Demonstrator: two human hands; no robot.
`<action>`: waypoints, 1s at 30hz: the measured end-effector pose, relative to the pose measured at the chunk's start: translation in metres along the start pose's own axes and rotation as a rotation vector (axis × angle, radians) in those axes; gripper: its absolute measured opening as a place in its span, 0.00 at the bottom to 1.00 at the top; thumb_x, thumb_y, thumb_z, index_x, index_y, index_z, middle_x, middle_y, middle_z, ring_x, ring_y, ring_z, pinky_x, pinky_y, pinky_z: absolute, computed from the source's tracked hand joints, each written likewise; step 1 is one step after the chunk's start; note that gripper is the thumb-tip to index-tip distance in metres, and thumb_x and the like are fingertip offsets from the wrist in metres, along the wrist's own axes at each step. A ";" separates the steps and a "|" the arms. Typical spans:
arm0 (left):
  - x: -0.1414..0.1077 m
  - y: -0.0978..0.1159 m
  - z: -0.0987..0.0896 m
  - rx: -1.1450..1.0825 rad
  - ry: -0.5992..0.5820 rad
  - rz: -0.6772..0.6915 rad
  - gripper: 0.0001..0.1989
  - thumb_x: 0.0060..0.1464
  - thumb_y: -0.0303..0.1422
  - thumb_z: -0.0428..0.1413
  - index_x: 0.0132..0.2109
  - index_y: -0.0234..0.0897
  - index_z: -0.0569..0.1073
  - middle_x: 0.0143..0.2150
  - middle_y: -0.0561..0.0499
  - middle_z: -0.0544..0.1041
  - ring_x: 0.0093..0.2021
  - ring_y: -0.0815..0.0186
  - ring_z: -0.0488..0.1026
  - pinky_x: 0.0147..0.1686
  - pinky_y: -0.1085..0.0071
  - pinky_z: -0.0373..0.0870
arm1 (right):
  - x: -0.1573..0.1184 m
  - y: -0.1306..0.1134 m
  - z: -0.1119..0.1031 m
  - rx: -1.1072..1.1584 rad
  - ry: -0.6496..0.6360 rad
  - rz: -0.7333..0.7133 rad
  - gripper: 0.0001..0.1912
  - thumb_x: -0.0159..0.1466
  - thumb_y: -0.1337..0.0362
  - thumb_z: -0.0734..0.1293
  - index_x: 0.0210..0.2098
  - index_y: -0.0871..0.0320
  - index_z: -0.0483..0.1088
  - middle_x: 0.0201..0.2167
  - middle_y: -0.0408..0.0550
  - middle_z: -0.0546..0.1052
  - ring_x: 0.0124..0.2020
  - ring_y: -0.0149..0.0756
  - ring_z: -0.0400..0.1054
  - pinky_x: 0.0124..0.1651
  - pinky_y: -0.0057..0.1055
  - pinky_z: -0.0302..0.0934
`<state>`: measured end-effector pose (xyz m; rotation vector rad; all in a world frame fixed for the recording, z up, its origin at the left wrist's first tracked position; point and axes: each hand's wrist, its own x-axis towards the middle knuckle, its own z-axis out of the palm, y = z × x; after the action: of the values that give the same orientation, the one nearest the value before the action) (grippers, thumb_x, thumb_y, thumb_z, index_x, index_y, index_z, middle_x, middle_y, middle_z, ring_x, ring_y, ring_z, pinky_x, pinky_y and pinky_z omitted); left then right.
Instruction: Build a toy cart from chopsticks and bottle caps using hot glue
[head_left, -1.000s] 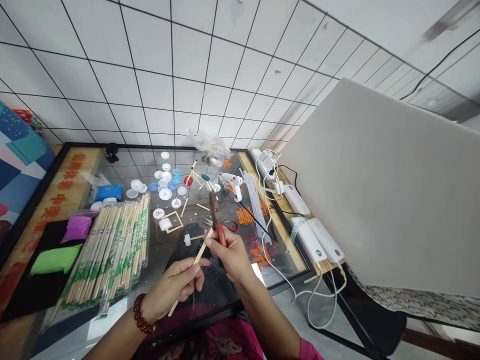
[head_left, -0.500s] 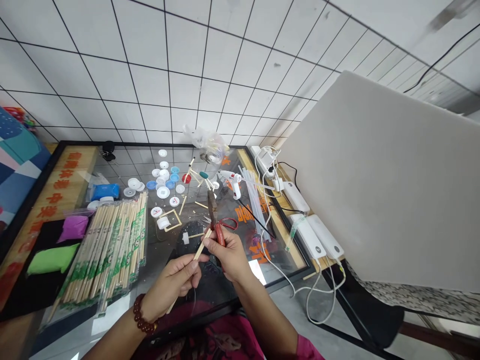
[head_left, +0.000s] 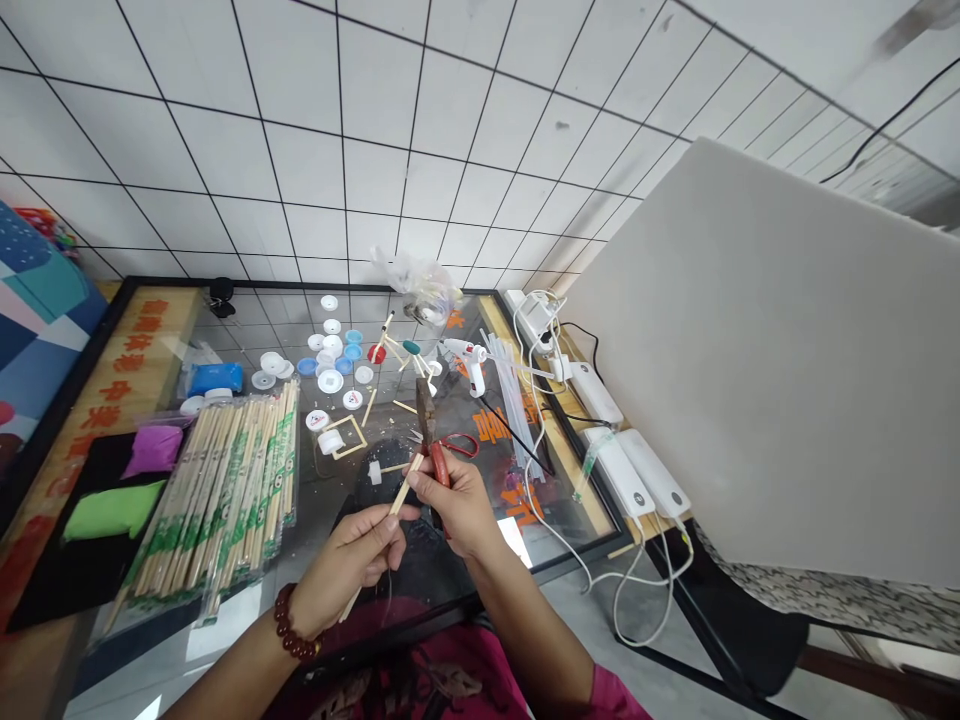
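My left hand (head_left: 349, 560) is closed around wooden chopsticks (head_left: 406, 490), which slant up to the right; their lower end sticks out below the palm. My right hand (head_left: 463, 508) grips red-handled pliers (head_left: 426, 410), jaws pointing away from me. The right thumb lies close to the upper ends of the sticks; whether it presses on them I cannot tell. Just beyond the hands lie red-handled scissors (head_left: 459, 445), partly behind the pliers, and a short stick with a white piece (head_left: 375, 473) on its end. A small wooden frame (head_left: 363, 432) lies farther left, with a white cap on it.
Packed chopsticks (head_left: 217, 490) cover the left of the glass tabletop (head_left: 322, 545), beside purple (head_left: 153, 450) and green clay packs (head_left: 112, 510). White and blue bottle caps (head_left: 330, 381) lie mid-table. A glue gun (head_left: 466, 362), glue sticks (head_left: 516, 410) and cables are on the right.
The view has shifted slightly, so the table things sit a little farther right. Both hands keep nearly the same pose, still holding the chopsticks and pliers.
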<state>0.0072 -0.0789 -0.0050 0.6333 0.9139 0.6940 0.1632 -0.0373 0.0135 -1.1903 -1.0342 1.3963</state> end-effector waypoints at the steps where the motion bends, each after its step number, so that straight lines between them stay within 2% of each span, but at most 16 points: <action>1: 0.000 0.000 0.001 -0.004 -0.005 0.001 0.28 0.51 0.51 0.62 0.47 0.29 0.77 0.23 0.54 0.67 0.20 0.78 0.49 0.20 0.74 0.38 | 0.000 -0.001 0.000 -0.003 -0.001 -0.004 0.10 0.53 0.58 0.76 0.25 0.57 0.76 0.29 0.44 0.71 0.34 0.34 0.64 0.38 0.30 0.61; 7: -0.004 0.007 0.003 -0.112 -0.033 -0.034 0.27 0.54 0.48 0.62 0.54 0.33 0.74 0.26 0.53 0.71 0.18 0.77 0.53 0.17 0.76 0.44 | 0.005 -0.006 -0.005 -0.034 0.010 -0.065 0.07 0.53 0.60 0.75 0.26 0.56 0.77 0.30 0.44 0.72 0.36 0.35 0.66 0.44 0.33 0.62; 12: -0.005 0.009 0.002 -0.166 -0.060 -0.022 0.28 0.53 0.50 0.61 0.52 0.31 0.75 0.28 0.49 0.73 0.20 0.73 0.62 0.18 0.75 0.55 | 0.010 -0.009 -0.005 -0.065 0.040 -0.112 0.06 0.53 0.61 0.75 0.25 0.55 0.78 0.31 0.44 0.73 0.37 0.35 0.67 0.47 0.34 0.62; 15: -0.001 0.002 0.004 -0.134 -0.017 0.057 0.26 0.53 0.49 0.62 0.49 0.32 0.75 0.26 0.52 0.71 0.18 0.77 0.57 0.17 0.77 0.48 | 0.010 -0.007 -0.003 -0.098 0.032 -0.143 0.06 0.54 0.61 0.75 0.25 0.55 0.77 0.32 0.44 0.74 0.38 0.37 0.68 0.48 0.34 0.62; 18: 0.002 -0.001 0.003 -0.113 0.056 0.139 0.22 0.54 0.46 0.62 0.47 0.32 0.76 0.20 0.59 0.63 0.17 0.79 0.48 0.17 0.78 0.41 | 0.005 -0.006 -0.003 -0.129 -0.010 -0.155 0.06 0.56 0.59 0.74 0.28 0.55 0.79 0.33 0.45 0.75 0.40 0.37 0.69 0.49 0.36 0.62; 21: -0.003 0.012 -0.004 -0.185 0.155 0.258 0.19 0.56 0.44 0.61 0.46 0.34 0.75 0.20 0.60 0.60 0.18 0.78 0.49 0.17 0.78 0.43 | -0.004 -0.004 -0.010 -0.112 -0.019 -0.125 0.07 0.58 0.58 0.73 0.32 0.55 0.80 0.36 0.47 0.77 0.41 0.39 0.70 0.50 0.37 0.63; 24: -0.013 0.031 -0.013 -0.260 0.254 0.382 0.15 0.56 0.40 0.62 0.46 0.35 0.75 0.21 0.60 0.60 0.19 0.77 0.51 0.18 0.78 0.45 | -0.011 -0.001 -0.020 -0.084 0.055 -0.107 0.07 0.56 0.58 0.75 0.31 0.54 0.80 0.37 0.47 0.77 0.41 0.39 0.70 0.49 0.37 0.63; 27: -0.020 0.035 -0.013 -0.246 0.274 0.368 0.14 0.56 0.41 0.61 0.43 0.35 0.74 0.22 0.59 0.61 0.19 0.77 0.52 0.18 0.78 0.46 | -0.014 0.000 -0.028 -0.111 0.133 -0.137 0.07 0.56 0.58 0.75 0.30 0.54 0.80 0.36 0.47 0.77 0.43 0.40 0.70 0.51 0.38 0.62; 30: -0.019 0.015 -0.001 -0.135 0.213 0.271 0.16 0.57 0.45 0.60 0.39 0.35 0.73 0.23 0.57 0.64 0.19 0.77 0.53 0.19 0.77 0.45 | -0.019 0.000 -0.027 -0.125 0.135 -0.156 0.07 0.58 0.57 0.74 0.31 0.53 0.81 0.36 0.47 0.76 0.43 0.40 0.70 0.51 0.38 0.62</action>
<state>-0.0057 -0.0839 0.0155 0.5751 0.9767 1.0726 0.1908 -0.0562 0.0122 -1.2480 -1.1068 1.1291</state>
